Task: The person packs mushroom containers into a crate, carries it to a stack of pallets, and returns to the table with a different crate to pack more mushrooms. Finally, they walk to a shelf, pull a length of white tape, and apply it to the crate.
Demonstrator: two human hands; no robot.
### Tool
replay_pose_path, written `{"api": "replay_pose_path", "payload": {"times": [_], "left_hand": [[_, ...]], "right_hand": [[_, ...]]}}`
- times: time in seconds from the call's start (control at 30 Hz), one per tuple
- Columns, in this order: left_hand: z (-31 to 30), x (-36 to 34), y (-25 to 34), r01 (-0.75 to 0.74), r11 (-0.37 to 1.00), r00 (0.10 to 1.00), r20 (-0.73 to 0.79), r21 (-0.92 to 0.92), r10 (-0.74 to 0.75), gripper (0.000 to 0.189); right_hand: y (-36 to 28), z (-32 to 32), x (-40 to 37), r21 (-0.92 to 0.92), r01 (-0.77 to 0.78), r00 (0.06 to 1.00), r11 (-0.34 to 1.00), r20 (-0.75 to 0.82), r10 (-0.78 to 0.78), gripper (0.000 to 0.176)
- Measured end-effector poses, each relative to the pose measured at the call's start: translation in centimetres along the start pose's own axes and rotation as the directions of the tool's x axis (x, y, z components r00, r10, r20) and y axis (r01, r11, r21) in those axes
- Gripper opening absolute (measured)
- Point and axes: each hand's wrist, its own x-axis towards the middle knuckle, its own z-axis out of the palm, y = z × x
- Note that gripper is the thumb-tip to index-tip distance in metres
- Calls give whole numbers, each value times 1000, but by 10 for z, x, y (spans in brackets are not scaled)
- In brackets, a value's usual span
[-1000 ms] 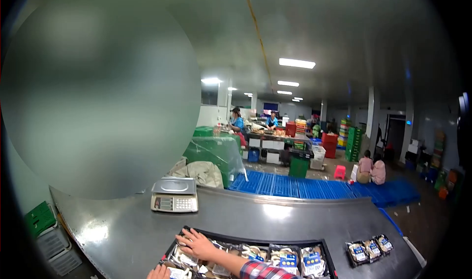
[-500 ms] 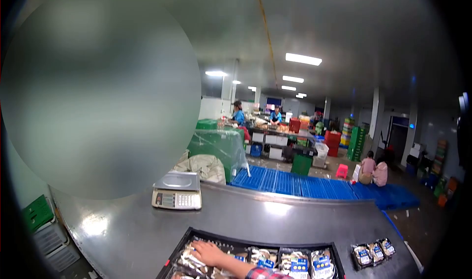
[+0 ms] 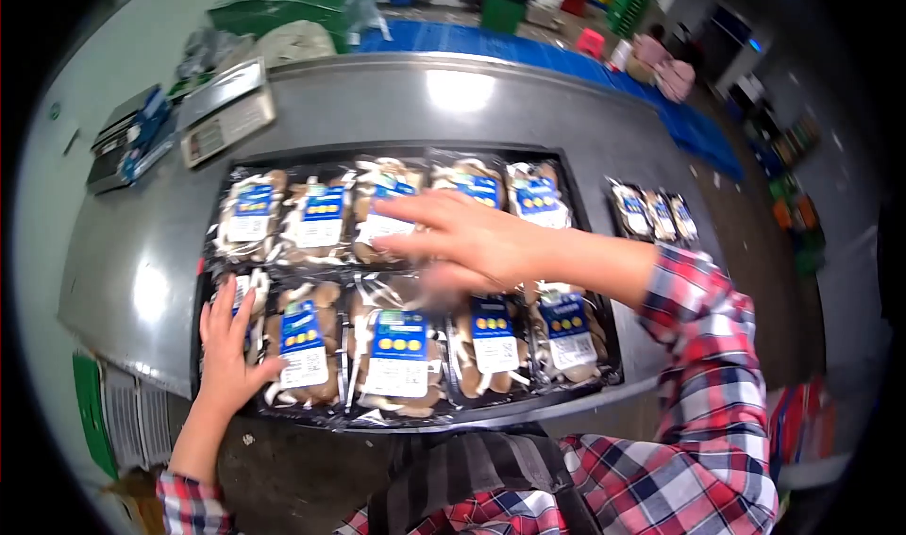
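A black crate (image 3: 618, 395) in front of me holds two rows of film-wrapped mushroom packs with blue and white labels. My left hand (image 3: 226, 348) lies with spread fingers over a mushroom pack (image 3: 253, 323) at the crate's near left corner. Its thumb reaches toward the neighbouring pack (image 3: 304, 346). Above the middle of the crate is my right hand (image 3: 472, 241), fingers stretched out leftward and its lower part smeared by motion. It overlaps a back-row pack (image 3: 385, 178) and hides part of the row gap. Nothing shows in either hand.
Three more mushroom packs (image 3: 658, 216) lie right of the crate on the metal table (image 3: 377, 101). A weighing scale (image 3: 231, 120) stands at the back left, with a blue and dark item (image 3: 132, 143) beside it. Beyond the table are blue pallets (image 3: 528, 49) and two seated people (image 3: 661, 63).
My view has tipped down from the room to the crate. Earlier one hand rested on packs at the crate's left; now both hands show, the right one over the middle.
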Motion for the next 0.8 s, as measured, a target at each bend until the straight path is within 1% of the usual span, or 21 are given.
{"api": "replay_pose_path", "payload": {"times": [0.03,0.07,0.13,0.2,0.27,0.3,0.4,0.5,0.57,0.6,0.63,0.67,0.7,0.73,0.8], "left_hand": [[-8,2,13,-14,999,996,89,-40,17,91],[-16,6,28,-84,996,981,174,-26,87,92],[-15,16,44,-309,950,915,261,-35,307,90],[-5,33,50,-432,896,841,312,-105,442,84],[14,37,48,-476,874,800,363,-99,477,84],[15,38,49,-487,865,796,345,-123,497,84],[24,37,51,-488,871,815,330,-53,476,85],[22,34,53,-499,866,820,308,-28,482,83],[17,30,54,-490,871,837,263,-27,479,81],[11,27,59,-447,890,873,174,-89,455,79],[5,25,66,-470,872,864,131,-137,487,79],[-2,24,76,-497,847,850,92,-190,519,78],[-9,26,92,-509,840,840,105,-189,533,82],[-4,26,103,-495,836,842,108,-237,529,85],[18,26,104,-506,845,820,210,-171,533,89]], "right_hand": [[-14,-5,-35,-43,-53,997,998,59,55,54],[-28,-5,-65,-94,-91,988,991,116,102,54],[-48,5,-103,-175,-67,976,982,194,101,50],[-51,30,-122,-188,-35,949,982,300,92,51],[-42,55,-131,-146,-76,945,986,306,118,49],[-42,59,-129,-136,-86,945,987,301,124,49],[-39,69,-124,-158,-92,946,983,294,135,47],[-46,71,-127,-202,-95,954,975,261,147,46],[-58,61,-124,-134,-93,985,987,133,111,41],[-65,55,-121,-82,-102,992,991,69,108,39],[-71,58,-115,-21,-41,998,999,-53,40,37],[-80,57,-106,11,18,997,1000,-81,-17,38],[-91,54,-89,6,76,995,997,-70,-76,40],[-98,55,-72,-1,133,990,991,-57,-132,42],[-87,88,-56,-39,125,992,991,12,-124,47]]}}
